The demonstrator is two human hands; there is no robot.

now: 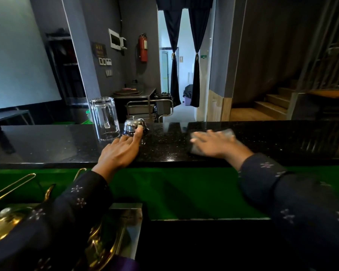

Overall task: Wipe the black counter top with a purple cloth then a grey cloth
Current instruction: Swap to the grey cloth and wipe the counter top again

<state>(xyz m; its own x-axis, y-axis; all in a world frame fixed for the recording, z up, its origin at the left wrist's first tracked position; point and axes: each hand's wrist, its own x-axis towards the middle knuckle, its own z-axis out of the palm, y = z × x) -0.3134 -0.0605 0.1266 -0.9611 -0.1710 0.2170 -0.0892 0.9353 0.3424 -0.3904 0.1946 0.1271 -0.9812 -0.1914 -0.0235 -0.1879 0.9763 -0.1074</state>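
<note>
The black speckled counter top [164, 147] runs across the view. My right hand [215, 142] lies flat with spread fingers on a grey cloth [226, 133], pressing it onto the counter right of centre; the hand looks motion-blurred. My left hand [121, 149] rests palm down on the counter with straight fingers, its thumb tip touching a chrome desk bell [132, 125]. A strip of purple fabric [123, 264] shows at the bottom edge, mostly hidden by my left sleeve.
An upturned clear glass mug [106, 118] stands just left of the bell. Brass-coloured metalware [6, 222] sits below the counter at lower left, beside a steel tray [133, 218]. A green panel [174, 188] drops below the counter's near edge.
</note>
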